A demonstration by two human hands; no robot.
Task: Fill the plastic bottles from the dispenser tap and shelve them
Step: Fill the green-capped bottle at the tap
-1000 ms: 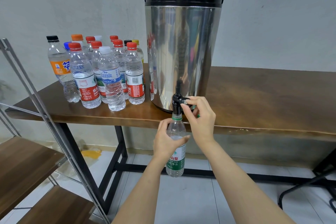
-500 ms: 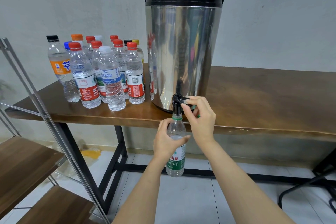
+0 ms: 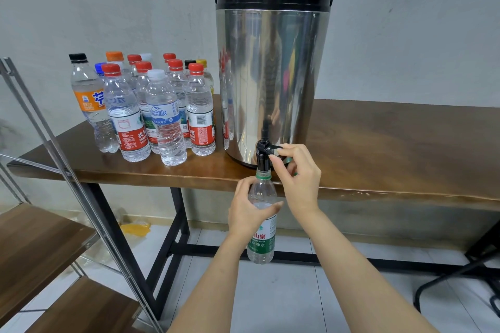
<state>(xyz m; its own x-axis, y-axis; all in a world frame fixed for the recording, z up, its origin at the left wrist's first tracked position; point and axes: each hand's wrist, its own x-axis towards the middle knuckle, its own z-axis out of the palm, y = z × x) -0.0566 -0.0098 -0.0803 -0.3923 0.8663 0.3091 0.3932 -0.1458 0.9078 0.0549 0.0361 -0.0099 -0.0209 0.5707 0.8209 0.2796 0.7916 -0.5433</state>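
Left hand (image 3: 250, 211) wraps the bottle (image 3: 262, 247) at its shoulder, mouth under the tap (image 3: 263, 155), right hand (image 3: 300, 178) pinching the lever (image 3: 276, 147); thin, squashy plastic will gain weight, so a mid-body hold is judged safer.

The left hand (image 3: 249, 213) covered the middle of the bottle (image 3: 261, 246) and part of its label; the bottle's mouth was hidden under the spout of the tap (image 3: 263, 154), so any flow could not be seen; the right hand (image 3: 300, 178), pinching the tap's lever, hid the lever's end and all but a sliver of something green (image 3: 289, 160); the rear capped bottles (image 3: 169, 58) showed little but caps behind the front row; the shelf (image 3: 35, 246) was cut by the left and bottom edges, the table (image 3: 392, 143) by the right edge, both forearms by the bottom.
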